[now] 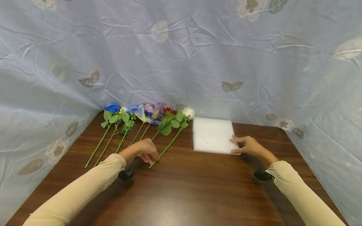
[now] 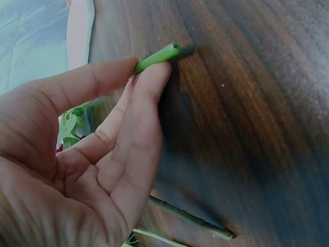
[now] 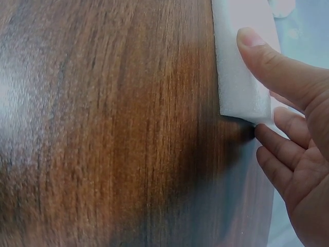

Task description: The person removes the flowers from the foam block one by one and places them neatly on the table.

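Observation:
Near the stem's lower end, my left hand pinches the green stem of an artificial white rose between thumb and fingertips. The rose's bloom lies toward the back of the table, beside the white foam block. At the block's right end, my right hand holds the near corner. Its thumb lies against the foam and the other fingers bend around the end, part of them hidden. A few small holes show in the foam's top.
Left of my left hand lie several more flowers: a blue rose, a blue iris-like bloom, a purple one and a red one. The brown wooden table meets a patterned curtain at the back and sides.

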Demonstrator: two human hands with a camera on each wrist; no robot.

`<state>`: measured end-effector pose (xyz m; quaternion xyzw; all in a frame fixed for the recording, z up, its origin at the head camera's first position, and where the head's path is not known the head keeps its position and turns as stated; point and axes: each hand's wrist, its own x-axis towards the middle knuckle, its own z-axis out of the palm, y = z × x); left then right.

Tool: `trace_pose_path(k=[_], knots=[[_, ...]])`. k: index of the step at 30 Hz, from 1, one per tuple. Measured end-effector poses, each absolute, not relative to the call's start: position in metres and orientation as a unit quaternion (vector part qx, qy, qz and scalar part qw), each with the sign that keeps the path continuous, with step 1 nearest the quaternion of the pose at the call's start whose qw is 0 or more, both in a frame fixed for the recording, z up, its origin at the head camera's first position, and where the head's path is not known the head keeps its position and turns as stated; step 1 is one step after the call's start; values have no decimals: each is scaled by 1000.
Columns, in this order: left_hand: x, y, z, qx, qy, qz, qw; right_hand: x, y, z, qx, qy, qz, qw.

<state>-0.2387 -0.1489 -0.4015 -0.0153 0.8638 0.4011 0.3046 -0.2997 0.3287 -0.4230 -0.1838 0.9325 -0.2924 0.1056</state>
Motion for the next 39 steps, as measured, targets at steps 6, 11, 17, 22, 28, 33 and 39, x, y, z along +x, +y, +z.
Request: trace_pose_path(k=[6,11,17,22,28,33,39], knots=[[-239,-147,-401,-17,865,392,313,-299,329,-424,-195,929,-298,102],[-240,-146,-399,-14,868,382,316,-299,329,-422,-192,930,-298,101],[-235,-147,-394,-1,865,382,325,-299,327,-422,-191,931,-296,98],[-235,-148,-394,6,864,383,327,-299,326,-423,-187,933,-291,96],[-238,-147,-399,1,866,382,323,-297,326,-422,-185,933,-293,99],[-238,-148,-398,7,864,383,327,-296,325,-422,-184,933,-292,99],[-240,-149,-398,10,865,382,325,-297,325,-422,-181,934,-291,99]])
